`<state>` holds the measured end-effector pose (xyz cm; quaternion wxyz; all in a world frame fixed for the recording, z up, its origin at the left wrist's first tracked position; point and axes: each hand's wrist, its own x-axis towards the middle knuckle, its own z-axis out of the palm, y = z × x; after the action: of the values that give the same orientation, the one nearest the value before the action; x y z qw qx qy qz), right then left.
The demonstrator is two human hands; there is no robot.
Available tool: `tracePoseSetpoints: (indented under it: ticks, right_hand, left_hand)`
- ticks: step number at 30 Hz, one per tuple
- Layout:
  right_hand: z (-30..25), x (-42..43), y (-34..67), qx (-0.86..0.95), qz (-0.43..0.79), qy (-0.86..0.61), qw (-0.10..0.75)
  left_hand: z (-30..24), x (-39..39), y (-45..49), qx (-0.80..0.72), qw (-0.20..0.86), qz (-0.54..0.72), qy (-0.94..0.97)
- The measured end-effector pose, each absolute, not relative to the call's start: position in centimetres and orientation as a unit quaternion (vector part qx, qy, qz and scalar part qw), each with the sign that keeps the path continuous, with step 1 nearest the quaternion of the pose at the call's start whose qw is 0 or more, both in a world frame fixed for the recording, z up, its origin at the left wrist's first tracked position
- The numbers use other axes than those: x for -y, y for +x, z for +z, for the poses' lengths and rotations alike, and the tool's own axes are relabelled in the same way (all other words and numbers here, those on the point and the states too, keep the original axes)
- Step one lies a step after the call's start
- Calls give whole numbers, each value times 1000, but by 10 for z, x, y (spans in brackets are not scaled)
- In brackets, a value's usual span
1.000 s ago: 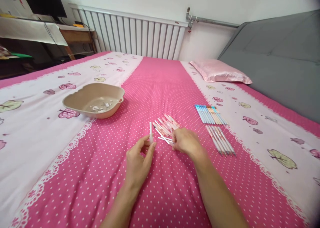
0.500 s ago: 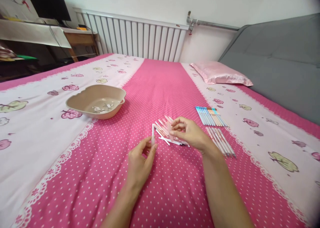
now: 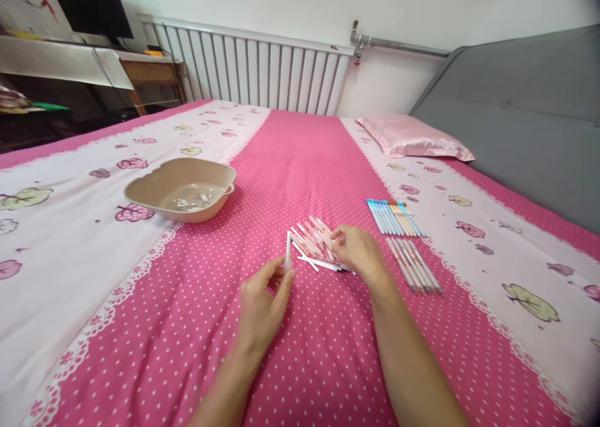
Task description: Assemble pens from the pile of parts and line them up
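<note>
My left hand (image 3: 266, 296) is closed around a slim white pen-like stick (image 3: 288, 249), held upright with a short bent bit at its top. To the right, my right hand (image 3: 359, 249) reaches over a loose pile of pink-and-white pens (image 3: 309, 239), fingertips pinched at a pink translucent piece (image 3: 330, 242) on its right side. The fingers partly hide that piece. A white stick (image 3: 308, 263) lies across others at the pile's near edge.
A beige basin (image 3: 187, 211) with several small white bits sits at left. At right lie a row of blue and peach pens (image 3: 396, 219) and a row of pale pens (image 3: 413, 266). A pink pillow (image 3: 415, 136) rests farther back on the pink dotted bedspread (image 3: 300, 152).
My right hand has moved slightly right and down onto the pile, carrying the pink translucent piece there. My left hand with the white stick has hardly moved.
</note>
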<state>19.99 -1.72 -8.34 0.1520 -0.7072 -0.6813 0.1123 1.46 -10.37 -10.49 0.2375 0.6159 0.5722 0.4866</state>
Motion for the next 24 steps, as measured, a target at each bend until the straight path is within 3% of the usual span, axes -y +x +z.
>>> tracePoseSetpoints:
  ticks: [15, 24]
  right_hand:
    - [-84, 19, 172, 737, 136, -642, 161]
    - [-102, 20, 164, 868, 128, -461, 132]
  left_hand:
    - [-105, 104, 13, -580, 235, 491, 606]
    - [-104, 105, 12, -580, 234, 495, 603]
